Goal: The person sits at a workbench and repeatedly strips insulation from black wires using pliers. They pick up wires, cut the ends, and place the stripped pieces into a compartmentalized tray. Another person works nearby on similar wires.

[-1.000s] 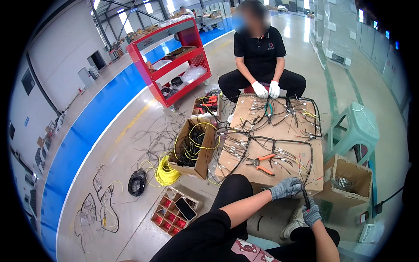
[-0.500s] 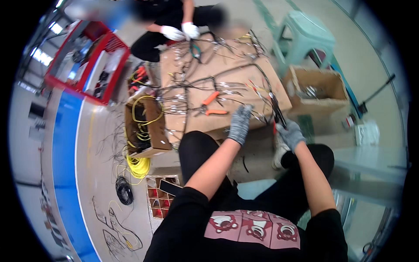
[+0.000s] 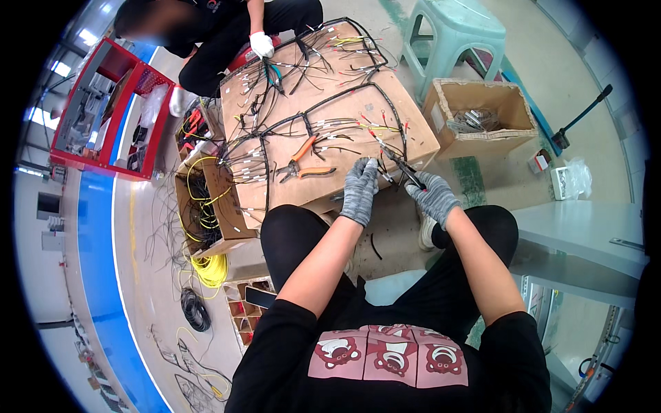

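Observation:
Over the near edge of a cardboard-coloured work board [image 3: 418, 138], my left hand [image 3: 359, 193], in a grey glove, has its fingertips closed on thin black wire ends. My right hand [image 3: 435, 198], gloved alike, grips dark-handled pliers [image 3: 406, 167]. Their jaws point up and left over the board, close to wires beside my left fingertips; whether they bite one I cannot tell. A black wire harness [image 3: 337, 102] with many branches and white labels spreads across the board. Orange-handled wire strippers [image 3: 301, 165] lie on it, left of my left hand.
Opposite sits a co-worker, one white-gloved hand [image 3: 261, 45] near teal-handled pliers [image 3: 275, 76]. Boxes of wires [image 3: 231, 206] and of metal parts [image 3: 441, 113] flank the board. A green stool [image 3: 458, 27], a red rack [image 3: 103, 165] and a yellow wire coil [image 3: 210, 270] stand around.
My right hand has come left and turned the pliers toward my left hand. One of the co-worker's hands has dropped away to the left. The whole view has shifted a little.

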The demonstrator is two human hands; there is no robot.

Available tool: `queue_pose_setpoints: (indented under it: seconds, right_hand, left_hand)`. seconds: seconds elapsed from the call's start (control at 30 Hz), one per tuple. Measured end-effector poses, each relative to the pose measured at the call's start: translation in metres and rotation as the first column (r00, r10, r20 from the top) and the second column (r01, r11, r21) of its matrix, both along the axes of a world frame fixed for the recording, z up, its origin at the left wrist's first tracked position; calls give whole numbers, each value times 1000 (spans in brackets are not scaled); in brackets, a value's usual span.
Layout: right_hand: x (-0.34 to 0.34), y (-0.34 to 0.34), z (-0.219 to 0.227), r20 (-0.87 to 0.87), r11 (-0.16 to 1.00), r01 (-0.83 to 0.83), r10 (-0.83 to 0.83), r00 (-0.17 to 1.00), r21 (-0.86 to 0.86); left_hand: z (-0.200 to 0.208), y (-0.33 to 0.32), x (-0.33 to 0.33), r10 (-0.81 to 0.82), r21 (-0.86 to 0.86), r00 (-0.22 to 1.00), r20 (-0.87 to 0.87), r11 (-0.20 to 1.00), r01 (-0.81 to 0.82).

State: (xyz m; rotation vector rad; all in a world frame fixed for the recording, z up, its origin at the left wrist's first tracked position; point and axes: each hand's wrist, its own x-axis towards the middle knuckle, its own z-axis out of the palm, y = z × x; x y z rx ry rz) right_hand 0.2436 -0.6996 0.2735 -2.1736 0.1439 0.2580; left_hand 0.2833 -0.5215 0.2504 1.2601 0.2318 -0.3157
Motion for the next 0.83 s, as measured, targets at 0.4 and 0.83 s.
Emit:
queue_pose_setpoints:
  seconds: [0.4, 0.83]
  right_hand:
    - [-13, -49, -41, 94, 996, -70, 74, 993, -46]
    - [-21, 72, -67, 368, 908, 56, -224, 903, 416]
  left_hand:
    - [-31, -6, 1, 147, 23, 939, 311, 987, -162]
    - [-42, -14, -12, 208, -90, 977, -54, 973, -213]
